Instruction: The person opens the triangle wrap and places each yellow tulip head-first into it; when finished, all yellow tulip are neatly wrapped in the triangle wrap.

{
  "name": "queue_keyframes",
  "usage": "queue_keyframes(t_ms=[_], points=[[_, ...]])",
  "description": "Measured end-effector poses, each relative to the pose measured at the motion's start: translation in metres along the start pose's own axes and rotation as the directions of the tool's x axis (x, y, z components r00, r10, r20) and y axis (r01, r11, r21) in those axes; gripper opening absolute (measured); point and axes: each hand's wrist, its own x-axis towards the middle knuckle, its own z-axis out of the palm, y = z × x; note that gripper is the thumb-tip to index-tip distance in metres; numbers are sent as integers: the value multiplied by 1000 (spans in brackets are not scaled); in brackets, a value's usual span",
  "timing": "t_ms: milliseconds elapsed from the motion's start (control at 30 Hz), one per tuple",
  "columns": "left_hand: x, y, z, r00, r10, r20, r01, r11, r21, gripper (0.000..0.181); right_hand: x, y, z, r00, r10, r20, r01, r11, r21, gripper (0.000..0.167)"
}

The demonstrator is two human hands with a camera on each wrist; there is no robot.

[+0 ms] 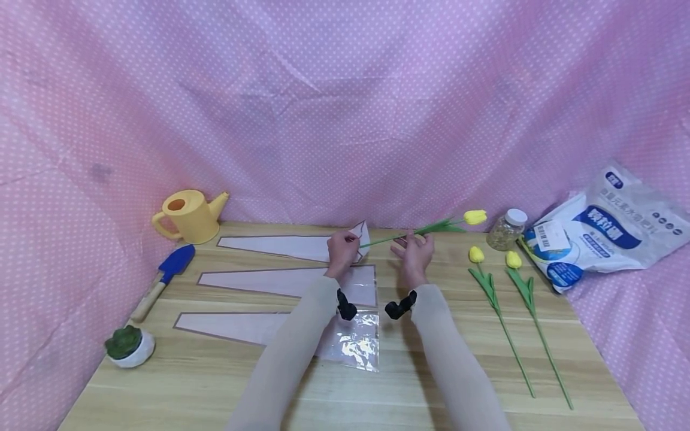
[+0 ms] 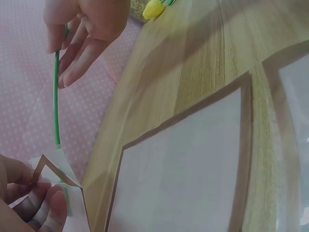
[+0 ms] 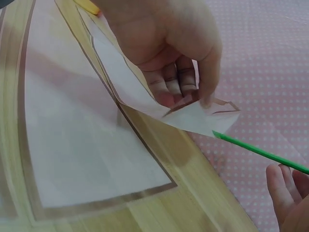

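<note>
At the table's far edge my left hand (image 1: 342,252) pinches the mouth of a tapered flower sleeve (image 1: 280,245), white with a brown border. The sleeve's mouth is lifted and folded open. My right hand (image 1: 416,257) holds the green stem of a yellow tulip (image 1: 475,217) between thumb and fingers, flower end pointing right. In the left wrist view the stem (image 2: 56,106) runs down into the sleeve's mouth, its lower end showing faintly through the film. The right wrist view shows the stem (image 3: 260,151) entering at the sleeve's edge.
Two more sleeves (image 1: 253,281) (image 1: 232,326) lie nearer me. Two yellow tulips (image 1: 477,255) (image 1: 514,260) lie at right, beside a lidded jar (image 1: 507,230) and a printed bag (image 1: 604,233). At left are a yellow watering can (image 1: 194,218), a blue trowel (image 1: 175,261) and a potted succulent (image 1: 132,347).
</note>
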Motion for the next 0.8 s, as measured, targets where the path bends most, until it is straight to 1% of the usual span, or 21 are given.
queue_keyframes(t_ms=[100, 233, 400, 533, 633, 733, 800], points=[[-1, 1, -1, 1000, -14, 7, 14, 1000, 4, 14, 2, -2, -2, 1000, 9, 2, -9, 1000, 5, 33], [-2, 3, -2, 1000, -26, 16, 26, 1000, 6, 14, 4, -4, -3, 1000, 8, -25, -7, 999, 32, 35], [-3, 5, -1, 1000, -13, 16, 13, 1000, 1, 13, 4, -4, -2, 999, -10, -38, 12, 999, 50, 26], [-3, 7, 1, 1000, 9, 6, -9, 1000, -5, 13, 2, -1, 1, 1000, 0, -8, 0, 999, 54, 36], [-4, 8, 1, 999, 32, 0, -32, 999, -15, 12, 2, 2, 3, 999, 25, 24, -26, 999, 41, 39], [-4, 9, 1, 998, 56, -5, -56, 998, -20, 12, 2, 3, 5, 998, 49, 45, -49, 999, 15, 30], [-5, 10, 1, 998, 64, -9, -64, 998, -19, 12, 2, 2, 5, 997, 60, 39, -60, 998, -4, 21]])
